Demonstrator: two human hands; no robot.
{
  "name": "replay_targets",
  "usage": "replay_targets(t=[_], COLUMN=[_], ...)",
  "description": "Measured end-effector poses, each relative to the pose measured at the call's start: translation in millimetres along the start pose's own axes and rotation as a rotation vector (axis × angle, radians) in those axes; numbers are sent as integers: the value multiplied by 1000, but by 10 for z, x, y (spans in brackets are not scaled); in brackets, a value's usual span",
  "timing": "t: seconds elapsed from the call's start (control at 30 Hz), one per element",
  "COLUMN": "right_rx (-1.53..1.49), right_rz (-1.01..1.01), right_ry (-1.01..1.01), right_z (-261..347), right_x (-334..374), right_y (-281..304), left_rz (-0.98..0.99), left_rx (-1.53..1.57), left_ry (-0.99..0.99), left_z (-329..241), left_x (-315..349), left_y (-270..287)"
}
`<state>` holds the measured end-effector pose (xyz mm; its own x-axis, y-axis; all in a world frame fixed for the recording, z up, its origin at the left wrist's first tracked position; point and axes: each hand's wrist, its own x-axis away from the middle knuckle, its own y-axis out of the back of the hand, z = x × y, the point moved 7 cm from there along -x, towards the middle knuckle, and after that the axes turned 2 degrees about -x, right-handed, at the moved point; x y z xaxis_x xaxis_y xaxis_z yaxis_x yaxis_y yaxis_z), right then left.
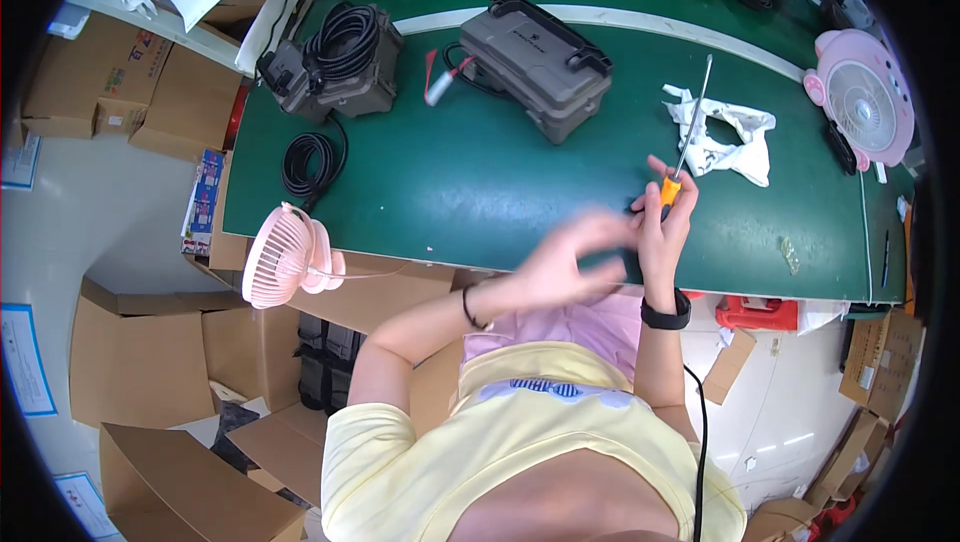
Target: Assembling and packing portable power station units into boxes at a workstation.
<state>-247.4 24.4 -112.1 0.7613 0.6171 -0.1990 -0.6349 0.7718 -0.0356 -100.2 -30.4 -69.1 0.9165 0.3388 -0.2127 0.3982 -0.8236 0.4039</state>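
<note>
My right hand (667, 232) is closed round the orange and dark handle of a screwdriver (693, 127), whose long metal shaft points away from me across the table. Left of it, my left hand (572, 260) is blurred by motion; thumb and fingers look spread, with nothing seen between them. Just beyond the screwdriver lies a crumpled white cloth or plastic piece (735, 154) with a hole in it. Farther off sits a grey-brown latched plastic case (535, 62), a cable with a white connector (440, 90) beside it.
The green table (450, 182) holds a second grey-brown box (375, 82) with coiled black cable and another black coil (308, 164) at left. A pink fan (283, 257) is at the near left edge; another pink fan (862, 102) stands far right. Cardboard boxes (140, 352) crowd the floor.
</note>
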Motion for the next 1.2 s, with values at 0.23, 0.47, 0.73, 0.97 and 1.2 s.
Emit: replay_targets(t=[0.23, 0.47, 0.73, 0.97, 1.2], right_rx=[61, 141, 58, -201, -110], right_rz=[-33, 0, 59, 64, 104], right_ry=[3, -18, 28, -142, -161], right_z=[18, 56, 8, -174, -134], right_x=[22, 23, 12, 77, 87], right_y=[40, -2, -20, 110, 91], left_rz=[-424, -203, -339, -414, -533], left_rx=[-818, -1237, -1570, -1497, -1321], left_ry=[-325, -280, -565, -524, -482], left_z=[-418, 105, -278, -740, -945], left_x=[-423, -805, -349, 22, -48], left_y=[1273, 1701, 990, 447, 806])
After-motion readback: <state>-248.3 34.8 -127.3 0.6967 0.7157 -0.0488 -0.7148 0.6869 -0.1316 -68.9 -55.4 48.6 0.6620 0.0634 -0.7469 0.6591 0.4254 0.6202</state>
